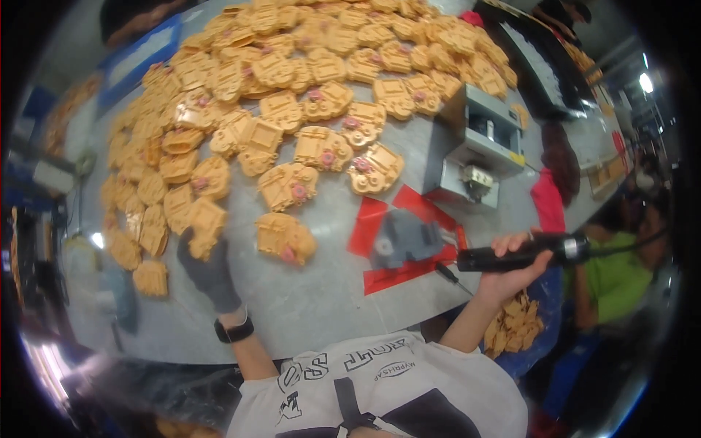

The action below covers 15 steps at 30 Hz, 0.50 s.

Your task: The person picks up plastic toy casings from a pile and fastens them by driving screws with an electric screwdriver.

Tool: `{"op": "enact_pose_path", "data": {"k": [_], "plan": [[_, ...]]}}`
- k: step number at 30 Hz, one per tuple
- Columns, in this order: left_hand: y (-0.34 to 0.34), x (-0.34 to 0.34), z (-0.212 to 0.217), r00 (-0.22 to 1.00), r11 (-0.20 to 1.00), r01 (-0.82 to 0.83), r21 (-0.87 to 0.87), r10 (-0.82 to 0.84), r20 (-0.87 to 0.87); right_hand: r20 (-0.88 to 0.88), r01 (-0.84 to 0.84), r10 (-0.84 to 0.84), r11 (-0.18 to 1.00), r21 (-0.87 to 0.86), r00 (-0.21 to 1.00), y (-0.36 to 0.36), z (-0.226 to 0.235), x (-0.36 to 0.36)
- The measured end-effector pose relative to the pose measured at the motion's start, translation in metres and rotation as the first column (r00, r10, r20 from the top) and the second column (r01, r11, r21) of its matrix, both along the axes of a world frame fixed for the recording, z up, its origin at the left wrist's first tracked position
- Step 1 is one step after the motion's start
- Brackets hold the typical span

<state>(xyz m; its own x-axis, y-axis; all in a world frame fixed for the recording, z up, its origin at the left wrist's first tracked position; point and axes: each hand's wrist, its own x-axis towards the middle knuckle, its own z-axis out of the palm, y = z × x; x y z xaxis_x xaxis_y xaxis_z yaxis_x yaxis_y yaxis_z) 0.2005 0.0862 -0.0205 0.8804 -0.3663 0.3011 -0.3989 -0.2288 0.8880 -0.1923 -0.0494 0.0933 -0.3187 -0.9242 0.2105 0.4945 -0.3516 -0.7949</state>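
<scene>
My left hand (210,276), in a dark grey glove, grips a yellow-orange moulded plastic part (207,220) at the near left of the heap. Its fingertips are partly hidden by the part. Bare, my right hand (515,276) is wrapped round a black corded electric screwdriver (478,258), held roughly level above the table's right side. Left of the tool's tip sits a dark grey fixture block (405,239) on red strips (367,225). A single yellow plastic part (283,238) with a small pink wheel lies between my hands.
A large heap of similar yellow parts (292,69) covers the far table. A grey metal box device (467,150) stands right of it. Near the fixture lies a small black-handled screwdriver (447,273). A blue bin (548,332) of yellow pieces is at lower right; other people are around.
</scene>
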Motion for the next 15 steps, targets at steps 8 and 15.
{"op": "enact_pose_path", "data": {"k": [8,15], "plan": [[-0.053,-0.164,0.097,0.624,0.637,0.769,0.057,-0.766,0.154,-0.001,0.050,-0.050,0.998,0.028,0.999,-0.003,-0.010,-0.013],[-0.082,-0.209,0.049,0.462,0.506,0.755,0.417,-0.862,0.209,0.022,0.071,-0.071,0.997,-0.006,0.997,-0.001,-0.004,-0.026]]}}
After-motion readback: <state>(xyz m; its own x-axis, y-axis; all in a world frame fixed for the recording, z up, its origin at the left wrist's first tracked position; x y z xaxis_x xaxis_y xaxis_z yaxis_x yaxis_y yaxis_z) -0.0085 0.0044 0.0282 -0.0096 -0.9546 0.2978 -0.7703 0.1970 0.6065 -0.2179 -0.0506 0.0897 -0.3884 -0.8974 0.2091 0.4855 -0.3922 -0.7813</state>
